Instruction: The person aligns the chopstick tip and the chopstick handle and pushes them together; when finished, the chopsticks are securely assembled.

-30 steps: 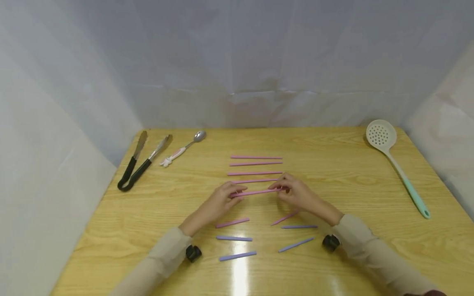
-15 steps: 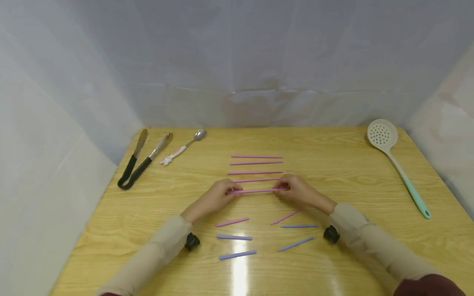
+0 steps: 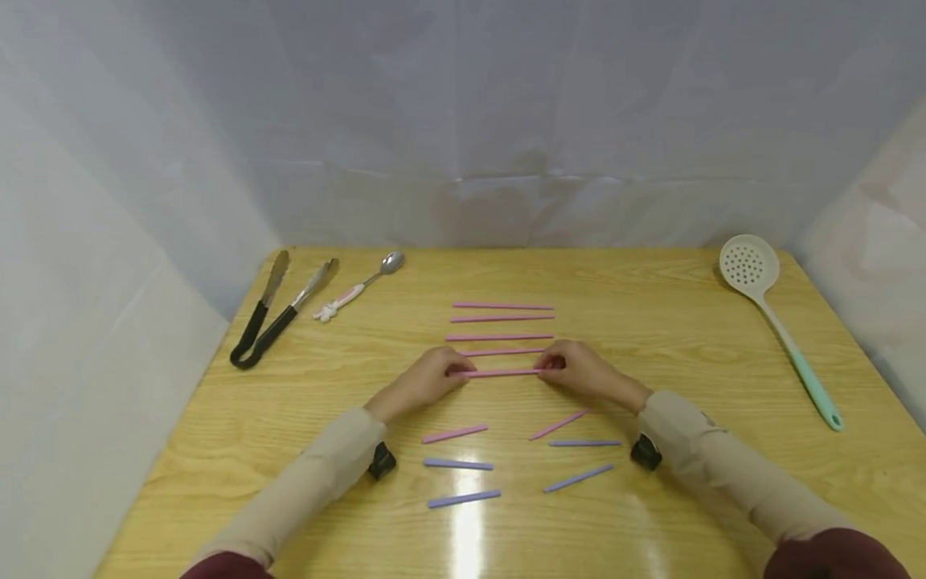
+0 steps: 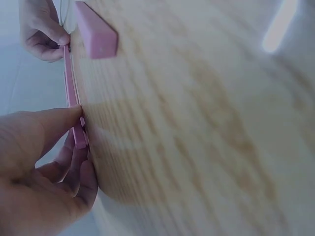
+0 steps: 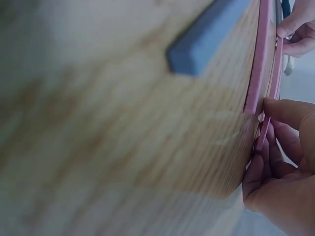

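Pinching a pink stick (image 3: 506, 373) by its ends, the left hand (image 3: 427, 378) and the right hand (image 3: 579, 371) hold it across the middle of the tabletop (image 3: 651, 322). From it, four more pink sticks (image 3: 499, 338) lie at twelve o'clock, a spoon (image 3: 350, 297) at ten, tongs (image 3: 273, 335) nearer nine, a skimmer (image 3: 750, 264) between two and three, and lavender sticks (image 3: 465, 498) near seven and between four and five.

Place: apparently a staged booth; what room surrounds it is hidden.
Sheets (image 3: 463, 104): pale, creased, screening the back and both sides.
Table (image 3: 651, 322): wood-grained, laid with tongs (image 3: 275, 333), spoon (image 3: 350, 295), skimmer (image 3: 749, 265), pink sticks (image 3: 499, 338).
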The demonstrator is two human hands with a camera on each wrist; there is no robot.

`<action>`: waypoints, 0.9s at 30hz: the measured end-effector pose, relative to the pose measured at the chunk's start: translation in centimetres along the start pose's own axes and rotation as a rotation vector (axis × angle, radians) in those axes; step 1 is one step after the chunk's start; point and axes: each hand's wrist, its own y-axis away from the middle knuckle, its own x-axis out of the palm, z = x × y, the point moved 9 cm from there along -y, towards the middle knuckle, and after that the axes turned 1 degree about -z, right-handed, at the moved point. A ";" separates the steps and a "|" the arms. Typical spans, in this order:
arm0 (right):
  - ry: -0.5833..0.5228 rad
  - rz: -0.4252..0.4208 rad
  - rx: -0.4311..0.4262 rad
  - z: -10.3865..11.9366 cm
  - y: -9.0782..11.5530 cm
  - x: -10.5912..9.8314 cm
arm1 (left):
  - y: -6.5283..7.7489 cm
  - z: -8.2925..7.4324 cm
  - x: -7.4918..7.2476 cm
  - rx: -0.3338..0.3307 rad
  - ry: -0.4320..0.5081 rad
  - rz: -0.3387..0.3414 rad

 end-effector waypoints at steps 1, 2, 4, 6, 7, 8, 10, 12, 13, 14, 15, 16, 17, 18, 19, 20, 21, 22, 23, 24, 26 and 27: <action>0.002 0.002 0.001 0.0 0.0 0.0 | 0.0 0.0 0.0 -0.002 0.006 0.005; 0.006 0.004 -0.002 0.0 0.0 0.0 | 0.0 -0.1 0.0 -0.003 0.012 0.009; 0.012 0.007 -0.010 0.0 0.0 0.0 | 0.1 -0.1 -0.1 -0.017 0.025 0.018; 0.015 0.010 -0.013 0.0 0.0 0.0 | 0.2 -0.1 -0.1 -0.035 0.039 0.026; 0.016 0.010 -0.014 0.0 0.0 0.0 | 0.2 -0.2 -0.1 -0.040 0.042 0.028; 0.015 0.011 -0.016 0.0 0.0 0.0 | 0.2 -0.2 -0.1 -0.047 0.044 0.029; 0.012 0.010 -0.015 0.0 0.0 0.0 | 0.3 -0.2 -0.1 -0.047 0.042 0.030; 0.010 0.003 -0.011 0.0 0.1 -0.1 | 0.3 -0.3 -0.1 -0.039 0.037 0.028; 0.007 -0.001 -0.011 0.1 0.2 -0.1 | 0.4 -0.4 -0.2 -0.032 0.035 0.026; 0.007 -0.005 -0.012 0.2 0.2 -0.2 | 0.4 -0.4 -0.2 -0.025 0.033 0.022; 0.007 -0.012 -0.015 0.3 0.3 -0.3 | 0.5 -0.5 -0.3 -0.017 0.026 0.015; 0.008 -0.019 -0.017 0.3 0.4 -0.4 | 0.6 -0.5 -0.4 -0.012 0.022 0.007; 0.009 -0.026 -0.020 0.4 0.6 -0.5 | 0.7 -0.6 -0.6 -0.002 0.016 -0.003; 0.011 -0.032 -0.028 0.5 0.8 -0.6 | 0.9 -0.6 -0.7 0.007 0.012 -0.011; 0.010 -0.035 -0.035 0.7 1.0 -0.7 | 1.1 -0.7 -0.9 0.012 0.009 -0.022; 0.014 -0.040 -0.044 0.8 1.3 -0.9 | 1.3 -0.8 -1.0 0.013 0.013 -0.030; 0.015 -0.044 -0.051 1.0 1.6 -1.0 | 1.6 -0.9 -1.2 0.016 0.016 -0.035; 0.015 -0.046 -0.058 1.2 1.9 -1.2 | 1.9 -1.0 -1.3 0.013 0.028 -0.037; 0.013 -0.046 -0.066 1.4 2.2 -1.3 | 2.2 -1.1 -1.4 0.008 0.040 -0.036; 0.009 -0.045 -0.076 1.6 2.6 -1.4 | 2.6 -1.1 -1.5 -0.002 0.058 -0.032; 0.010 -0.040 -0.095 2.0 3.4 -1.6 | 3.4 -1.1 -1.5 -0.016 0.090 -0.021; 0.011 -0.036 -0.103 2.1 3.7 -1.6 | 3.7 -1.2 -1.4 -0.019 0.099 -0.010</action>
